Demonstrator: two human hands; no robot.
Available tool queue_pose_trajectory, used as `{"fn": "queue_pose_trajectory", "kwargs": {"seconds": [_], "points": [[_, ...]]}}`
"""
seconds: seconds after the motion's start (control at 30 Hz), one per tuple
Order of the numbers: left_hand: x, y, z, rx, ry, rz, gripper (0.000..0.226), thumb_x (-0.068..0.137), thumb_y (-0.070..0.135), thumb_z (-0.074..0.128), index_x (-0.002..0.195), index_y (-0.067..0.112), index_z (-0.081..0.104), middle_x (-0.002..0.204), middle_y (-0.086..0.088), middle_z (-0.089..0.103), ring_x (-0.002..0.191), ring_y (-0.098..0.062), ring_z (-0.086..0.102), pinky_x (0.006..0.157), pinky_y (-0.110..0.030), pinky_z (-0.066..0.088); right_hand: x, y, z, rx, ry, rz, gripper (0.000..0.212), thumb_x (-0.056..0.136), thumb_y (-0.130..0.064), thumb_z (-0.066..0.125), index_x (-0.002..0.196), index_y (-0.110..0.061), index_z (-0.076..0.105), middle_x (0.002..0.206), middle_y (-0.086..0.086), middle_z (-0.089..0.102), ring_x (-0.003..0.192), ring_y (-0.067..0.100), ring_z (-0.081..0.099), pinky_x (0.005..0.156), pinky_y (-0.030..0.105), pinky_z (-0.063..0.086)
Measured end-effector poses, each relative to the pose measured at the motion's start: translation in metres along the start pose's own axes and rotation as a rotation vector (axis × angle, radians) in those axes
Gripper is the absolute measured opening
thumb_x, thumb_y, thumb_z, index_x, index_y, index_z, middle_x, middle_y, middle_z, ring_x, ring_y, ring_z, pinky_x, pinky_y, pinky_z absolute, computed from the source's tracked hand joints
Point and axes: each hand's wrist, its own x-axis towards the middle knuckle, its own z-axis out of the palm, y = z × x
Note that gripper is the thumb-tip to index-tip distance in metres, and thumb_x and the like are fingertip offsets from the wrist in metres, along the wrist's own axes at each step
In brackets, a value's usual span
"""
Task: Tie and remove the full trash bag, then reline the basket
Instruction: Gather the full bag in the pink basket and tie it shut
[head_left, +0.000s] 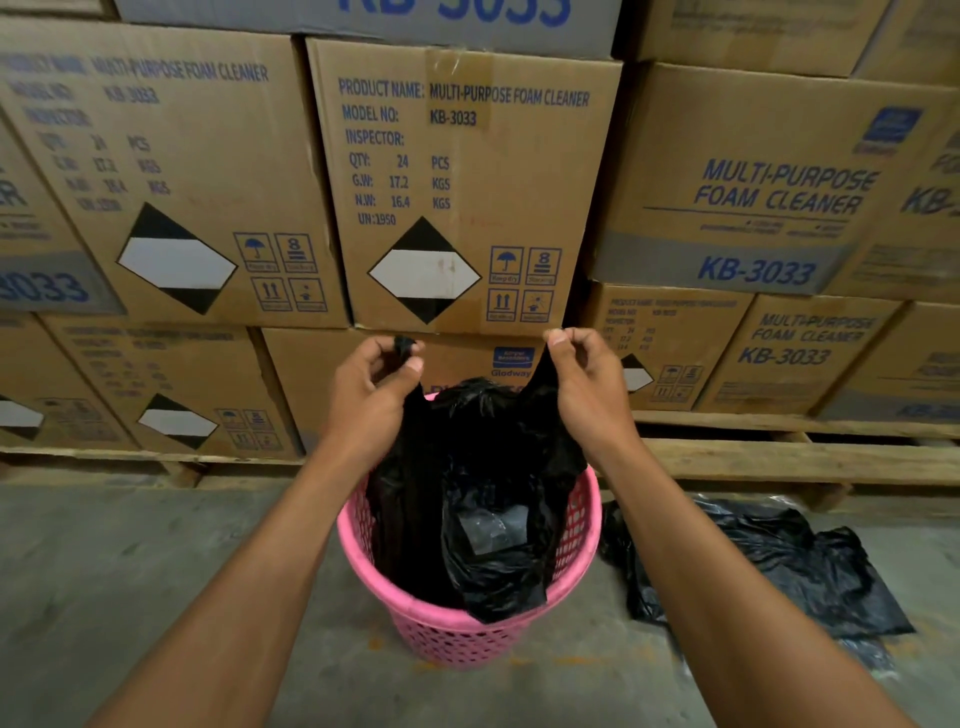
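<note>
A pink perforated plastic basket (457, 629) stands on the concrete floor in front of me. A black trash bag (478, 467) rises out of it, its upper part lifted above the rim. My left hand (371, 384) pinches one top corner of the bag between thumb and fingers. My right hand (582, 379) grips the other top corner, at about the same height. The bag's mouth is stretched between the two hands. A fold of black plastic hangs over the basket's near rim. What lies inside the bag is hidden.
Another black plastic bag (779, 566) lies flat on the floor right of the basket. Stacked cardboard boxes (457, 187) of foam cleaner on wooden pallets (779, 457) form a wall just behind the basket. Bare concrete floor (130, 571) stretches to the left.
</note>
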Motion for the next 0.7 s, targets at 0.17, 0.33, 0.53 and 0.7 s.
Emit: {"fn": "queue_pose_trajectory", "kwargs": {"seconds": [0.17,0.33,0.53,0.7], "points": [[-0.004,-0.006,0.011,0.105,-0.129,0.113,0.029,0.092,0.001,0.064,0.101,0.028,0.068,0.107,0.006,0.074,0.104,-0.007,0.068,0.097,-0.022,0.049,-0.002,0.002,0.011,0.030,-0.059,-0.015,0.019,0.103,-0.025,0.056,0.110,-0.009,0.064,0.098,0.001,0.075,0.088,-0.013,0.064,0.082,0.004,0.042],[-0.001,-0.015,0.017,0.151,-0.116,0.117,0.023,0.090,0.006,0.069,0.111,0.017,0.070,0.106,0.005,0.074,0.102,-0.010,0.069,0.094,-0.024,0.052,-0.006,0.011,0.013,0.031,-0.096,-0.008,0.031,0.099,-0.009,0.063,0.122,-0.030,0.065,0.122,-0.006,0.069,0.115,0.005,0.064,0.106,0.035,0.050],[0.000,-0.021,0.021,0.262,-0.082,0.156,0.035,0.091,0.008,0.067,0.125,0.018,0.066,0.109,0.005,0.072,0.102,-0.008,0.067,0.093,-0.023,0.053,-0.009,0.014,0.015,-0.015,-0.140,-0.051,0.049,0.100,-0.009,0.060,0.123,-0.052,0.059,0.120,-0.007,0.069,0.114,0.007,0.066,0.108,0.043,0.049],[-0.004,-0.016,0.026,0.202,-0.078,0.196,0.027,0.096,0.005,0.057,0.114,0.026,0.058,0.102,0.006,0.072,0.102,-0.010,0.067,0.093,-0.030,0.053,-0.007,0.013,0.021,-0.076,-0.171,-0.097,0.058,0.102,-0.013,0.057,0.127,-0.064,0.051,0.128,-0.006,0.066,0.119,0.008,0.064,0.111,0.044,0.046]]}}
